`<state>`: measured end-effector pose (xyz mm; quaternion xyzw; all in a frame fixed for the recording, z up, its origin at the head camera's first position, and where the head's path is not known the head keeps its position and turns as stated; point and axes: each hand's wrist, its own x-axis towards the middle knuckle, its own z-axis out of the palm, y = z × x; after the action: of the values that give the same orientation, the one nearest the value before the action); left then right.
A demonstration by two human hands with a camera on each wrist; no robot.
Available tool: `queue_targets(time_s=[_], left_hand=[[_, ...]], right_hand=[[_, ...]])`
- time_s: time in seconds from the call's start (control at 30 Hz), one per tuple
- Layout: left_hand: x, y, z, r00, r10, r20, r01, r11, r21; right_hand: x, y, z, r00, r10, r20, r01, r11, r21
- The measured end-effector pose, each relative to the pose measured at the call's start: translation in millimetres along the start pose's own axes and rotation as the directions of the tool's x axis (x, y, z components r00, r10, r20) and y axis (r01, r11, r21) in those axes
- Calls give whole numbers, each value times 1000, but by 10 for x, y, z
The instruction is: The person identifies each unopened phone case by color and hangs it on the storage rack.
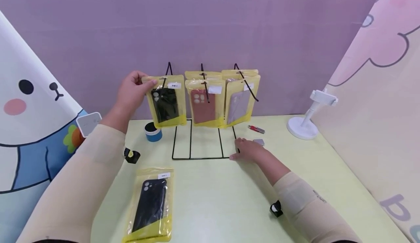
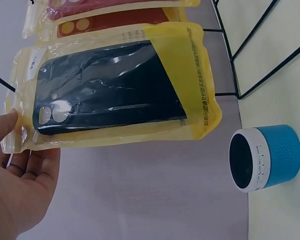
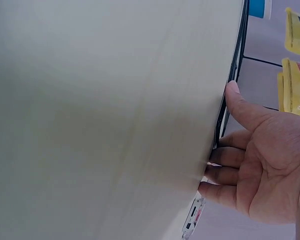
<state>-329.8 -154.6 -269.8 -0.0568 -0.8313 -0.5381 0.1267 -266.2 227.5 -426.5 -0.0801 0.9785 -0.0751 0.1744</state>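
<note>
My left hand (image 1: 132, 89) pinches the top left corner of a clear, yellow-edged bag with a black phone case (image 1: 165, 105), by the left hook of a black wire display rack (image 1: 205, 158). That hook's wire crosses the bag's top. In the left wrist view, the thumb lies on the front of the bagged dark case (image 2: 105, 90) and the fingers are behind. Bagged red (image 1: 204, 106) and lilac (image 1: 238, 106) phone cases hang on the middle and right hooks, with more bags behind. My right hand (image 1: 248, 150) grips the base frame's front right corner, thumb and fingertips at the wire (image 3: 222, 112).
Another bagged black phone case (image 1: 151, 203) lies at the table's front left. A blue and white round container (image 1: 153, 132) stands left of the rack. To the right are a small red and grey item (image 1: 256, 129), a grey piece (image 1: 259, 142) and a white stand (image 1: 305, 124).
</note>
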Motion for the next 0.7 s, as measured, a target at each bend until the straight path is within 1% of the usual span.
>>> queue_targets(time_s=[0.2, 0.33, 0.5, 0.7], left_hand=[[138, -8, 31, 1000, -18, -6, 18, 1000, 12], [199, -13, 39, 999, -32, -11, 32, 999, 6], [233, -24, 38, 1000, -30, -3, 30, 999, -26], [226, -30, 50, 1000, -18, -4, 18, 1000, -22]], right_hand=[[7, -3, -15, 1000, 4, 7, -4, 1000, 6], [11, -2, -14, 1000, -4, 11, 4, 1000, -4], [20, -5, -13, 1000, 0, 19, 0, 1000, 1], [33, 7, -7, 1000, 18, 22, -18, 1000, 12]])
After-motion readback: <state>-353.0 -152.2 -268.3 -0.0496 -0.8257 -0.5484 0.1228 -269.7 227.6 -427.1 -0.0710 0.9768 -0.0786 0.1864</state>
